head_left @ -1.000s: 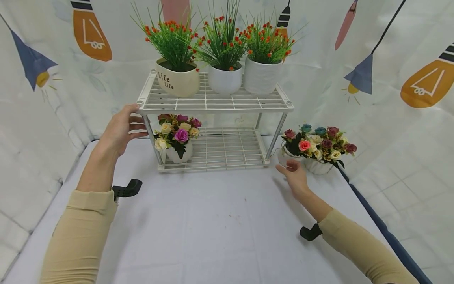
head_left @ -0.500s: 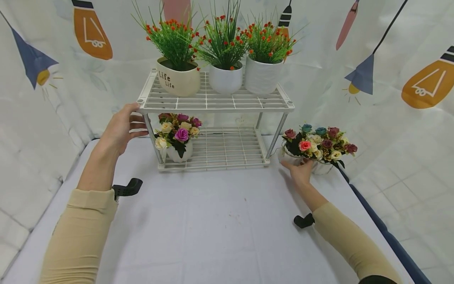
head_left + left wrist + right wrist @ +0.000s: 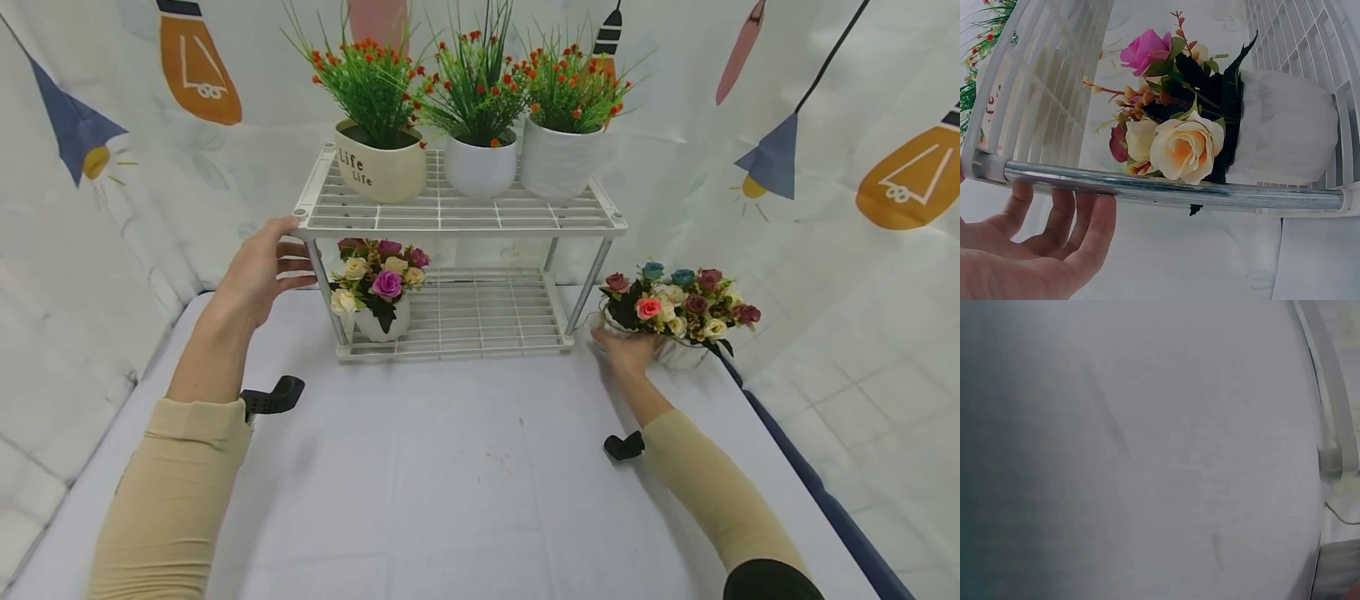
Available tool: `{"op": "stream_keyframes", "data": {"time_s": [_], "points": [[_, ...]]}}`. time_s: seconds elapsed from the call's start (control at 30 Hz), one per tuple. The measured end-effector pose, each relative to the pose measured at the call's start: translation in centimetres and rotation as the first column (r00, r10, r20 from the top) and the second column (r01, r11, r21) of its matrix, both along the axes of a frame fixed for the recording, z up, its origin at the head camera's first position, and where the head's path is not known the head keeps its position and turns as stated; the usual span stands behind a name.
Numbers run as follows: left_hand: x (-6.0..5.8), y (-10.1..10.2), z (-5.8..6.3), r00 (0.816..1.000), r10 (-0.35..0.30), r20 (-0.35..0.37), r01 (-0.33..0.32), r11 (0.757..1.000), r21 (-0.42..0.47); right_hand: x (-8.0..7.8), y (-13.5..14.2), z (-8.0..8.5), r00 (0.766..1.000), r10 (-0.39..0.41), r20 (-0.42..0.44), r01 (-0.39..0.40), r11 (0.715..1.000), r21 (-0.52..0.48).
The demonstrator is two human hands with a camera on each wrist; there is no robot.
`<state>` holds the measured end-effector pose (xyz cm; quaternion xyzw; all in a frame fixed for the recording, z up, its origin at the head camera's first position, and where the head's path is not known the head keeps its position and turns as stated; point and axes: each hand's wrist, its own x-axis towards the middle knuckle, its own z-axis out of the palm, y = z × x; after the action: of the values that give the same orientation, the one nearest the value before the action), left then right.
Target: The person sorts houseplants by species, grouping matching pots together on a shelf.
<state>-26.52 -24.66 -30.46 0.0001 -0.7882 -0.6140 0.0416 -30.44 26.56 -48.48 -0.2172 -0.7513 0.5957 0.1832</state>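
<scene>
My left hand [image 3: 251, 271] touches the upper left corner of a white two-tier wire rack [image 3: 461, 223], its fingertips against the metal post [image 3: 1172, 190]. Behind that post, a white flowerpot [image 3: 1285, 125] with purple and cream artificial roses [image 3: 382, 279] stands on the lower shelf. At the table's right side, my right hand [image 3: 630, 354] grips the nearer-left of two white flowerpots [image 3: 613, 323]; its thumb lies on the pot's left side, and the other fingers are mostly hidden. Only a sliver of the right hand [image 3: 1354, 591] shows in the right wrist view.
Three pots of red-flowered grass stand on the top shelf: a cream one [image 3: 381, 171], a smooth white one [image 3: 480, 171] and a ribbed white one [image 3: 558, 167]. Another white rose pot [image 3: 682, 355] sits close right of my right hand, near the edge of the white-covered table [image 3: 450, 467].
My right hand has moved forward to the left one of the two rose pots and closed round it. My left hand stays at the rack's corner.
</scene>
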Motion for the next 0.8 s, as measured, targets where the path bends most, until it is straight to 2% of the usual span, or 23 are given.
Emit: {"op": "stream_keyframes", "data": {"time_s": [0.3, 0.5, 0.67, 0.8], "points": [[-0.1, 0.2, -0.1, 1.000, -0.006, 0.005, 0.006, 1.000, 0.006, 0.2, 0.2, -0.3, 0.999, -0.034, 0.015, 0.032, 0.996, 0.085], [0.1, 0.1, 0.0, 1.000, -0.006, 0.005, 0.006, 1.000, -0.006, 0.4, 0.2, -0.4, 1.000, -0.025, 0.006, 0.024, 0.995, 0.094], [0.2, -0.1, 0.2, 1.000, -0.015, 0.005, 0.015, 0.999, 0.043, 0.9, -0.3, -0.1, 0.998, 0.019, -0.065, -0.011, 0.991, 0.130], [0.3, -0.1, 0.3, 1.000, -0.026, 0.006, 0.026, 0.998, 0.063, 1.8, -0.9, 0.6, 0.990, 0.072, -0.120, -0.060, 0.993, 0.102]]}}
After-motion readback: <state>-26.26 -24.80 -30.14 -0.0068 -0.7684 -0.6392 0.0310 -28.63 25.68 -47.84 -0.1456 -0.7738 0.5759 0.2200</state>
